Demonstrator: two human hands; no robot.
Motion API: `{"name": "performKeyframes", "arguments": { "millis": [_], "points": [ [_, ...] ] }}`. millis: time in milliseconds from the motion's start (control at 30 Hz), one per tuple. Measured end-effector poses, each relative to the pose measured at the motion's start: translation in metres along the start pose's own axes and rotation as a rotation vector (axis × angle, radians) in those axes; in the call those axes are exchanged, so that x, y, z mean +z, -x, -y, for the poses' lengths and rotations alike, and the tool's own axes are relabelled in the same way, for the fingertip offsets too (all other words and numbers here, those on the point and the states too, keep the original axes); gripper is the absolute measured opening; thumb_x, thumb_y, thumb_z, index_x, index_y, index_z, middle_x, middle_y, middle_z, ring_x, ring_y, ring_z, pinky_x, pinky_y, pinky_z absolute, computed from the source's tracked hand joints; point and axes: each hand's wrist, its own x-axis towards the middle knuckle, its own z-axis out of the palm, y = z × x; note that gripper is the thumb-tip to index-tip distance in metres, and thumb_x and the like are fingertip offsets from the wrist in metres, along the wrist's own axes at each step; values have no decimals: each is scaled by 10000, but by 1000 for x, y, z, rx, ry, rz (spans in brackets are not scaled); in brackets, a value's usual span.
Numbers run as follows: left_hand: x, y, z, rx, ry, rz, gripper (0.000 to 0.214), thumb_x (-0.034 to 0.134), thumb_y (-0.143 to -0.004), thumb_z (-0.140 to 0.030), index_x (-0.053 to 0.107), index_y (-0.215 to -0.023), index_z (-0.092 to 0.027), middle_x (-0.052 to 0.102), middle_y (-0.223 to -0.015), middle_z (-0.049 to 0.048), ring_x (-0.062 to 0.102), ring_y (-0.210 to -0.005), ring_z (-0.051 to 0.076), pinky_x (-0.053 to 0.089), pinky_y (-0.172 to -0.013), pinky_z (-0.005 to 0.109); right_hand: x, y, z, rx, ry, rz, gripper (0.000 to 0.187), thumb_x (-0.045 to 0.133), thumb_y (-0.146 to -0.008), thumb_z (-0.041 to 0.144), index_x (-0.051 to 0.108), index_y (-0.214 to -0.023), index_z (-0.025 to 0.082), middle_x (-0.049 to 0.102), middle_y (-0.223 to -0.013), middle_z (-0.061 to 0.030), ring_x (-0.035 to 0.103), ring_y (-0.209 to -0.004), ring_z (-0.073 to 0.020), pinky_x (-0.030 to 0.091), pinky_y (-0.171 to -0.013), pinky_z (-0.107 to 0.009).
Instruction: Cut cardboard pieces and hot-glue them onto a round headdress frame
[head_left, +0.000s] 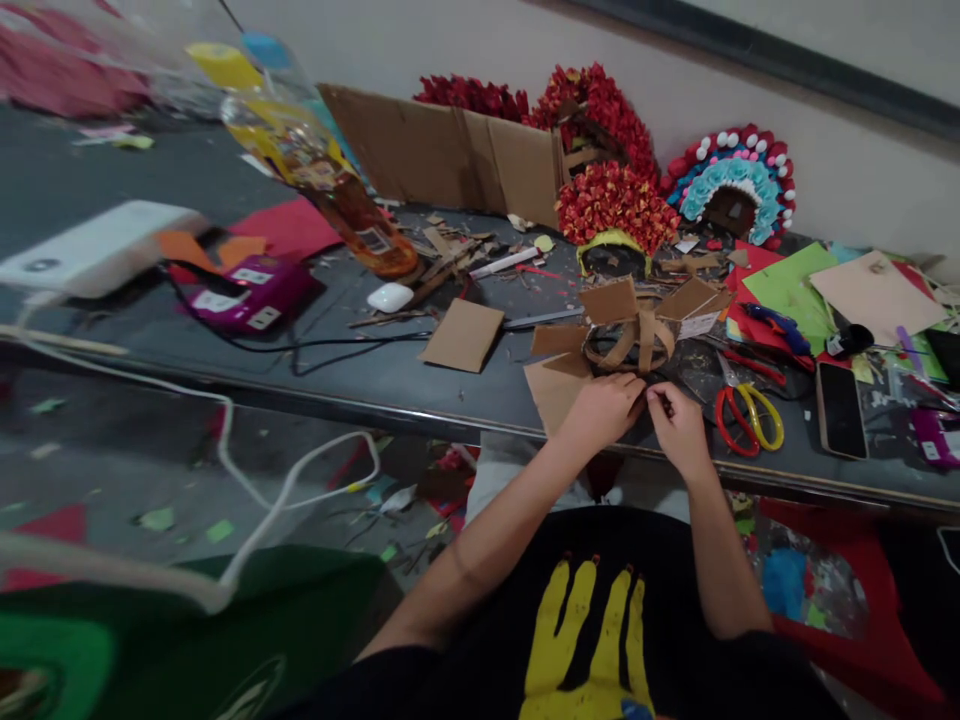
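Note:
At the table's front edge, my left hand and my right hand meet with their fingertips close together. Both are curled, and whatever lies between the fingers is too small or hidden to make out. Just beyond them stands a round frame of brown cardboard strips, with flat cardboard flaps around it. A bent cardboard piece lies beside my left wrist. Scissors with red and yellow handles rest right of my right hand.
A phone, coloured paper and a blue glue gun lie at right. Behind are red flowered headpieces and a cardboard sheet. Leftward are a tilted bottle, a purple power strip and a cardboard square.

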Motion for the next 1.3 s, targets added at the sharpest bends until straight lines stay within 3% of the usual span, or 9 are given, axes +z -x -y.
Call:
{"name": "performKeyframes", "arguments": {
  "millis": [400,833,967,1100,1200,1300],
  "points": [
    [5,2,7,-23,158,-69,148,498,-875,-214,620,-935,-156,687,-925,73,650,-849,192,481,-757,290,1,5,0,-41,-10,-32,269,420,-880,372,616,-859,189,659,-766,-29,601,-677,-147,439,-654,-244],
    [6,-4,6,-12,178,-130,156,500,-844,-138,631,-927,-156,662,-923,64,642,-851,171,497,-747,266,5,6,-6,-49,-67,-55,249,425,-875,357,606,-941,199,682,-838,-41,627,-712,-157,463,-683,-258],
    [-4,-6,-8,20,161,-183,165,507,-837,-127,631,-941,-155,651,-930,75,633,-880,179,502,-755,273,6,8,-10,-28,-148,-150,243,438,-867,365,582,-932,181,657,-772,-33,607,-680,-151,459,-656,-256],
    [-26,-2,-12,65,277,-375,152,495,-873,-205,622,-951,-177,655,-923,55,620,-893,163,490,-816,278,5,9,-12,-6,-195,-220,252,425,-867,361,583,-904,168,617,-698,-9,559,-605,-130,436,-601,-240],
    [-41,5,3,-85,315,-540,158,486,-880,-262,619,-881,-176,642,-837,37,605,-793,153,484,-761,273,5,9,-12,-1,-177,-198,261,434,-864,378,595,-874,173,621,-700,-11,560,-615,-131,433,-606,-238],
    [-43,12,29,-285,293,-599,174,507,-856,-317,606,-825,-176,630,-814,42,595,-769,179,481,-731,301,6,10,-12,-7,-145,-170,265,442,-862,390,603,-863,178,626,-700,-15,570,-625,-136,434,-618,-240]
  ]
}}
